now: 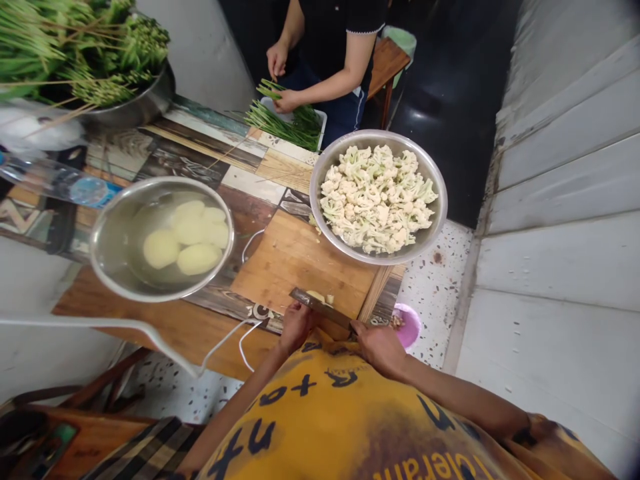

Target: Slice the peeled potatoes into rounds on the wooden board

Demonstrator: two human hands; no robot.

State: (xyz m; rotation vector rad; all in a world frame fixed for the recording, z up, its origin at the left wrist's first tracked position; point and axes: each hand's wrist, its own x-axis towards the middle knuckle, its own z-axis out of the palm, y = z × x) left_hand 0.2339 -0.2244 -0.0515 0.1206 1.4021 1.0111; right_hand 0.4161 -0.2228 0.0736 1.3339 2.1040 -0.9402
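A knife [320, 305] lies across the near edge of the wooden cutting board [295, 257], with small pale vegetable pieces [320, 296] just beyond its blade. My right hand [377, 343] is closed round the knife's handle end. At the blade's left end is my left hand [295, 325], its fingers curled against the blade's tip. A steel bowl [320, 175] full of cauliflower florets [376, 199] stands at the board's far right corner.
A steel bowl [107, 257] of water with peeled potatoes [187, 240] sits left of the board. Green stalks fill a bowl [150, 100] at far left. Another person [330, 47] handles green stems [287, 123] at the table's far end. A pink bowl [409, 325] sits on the floor.
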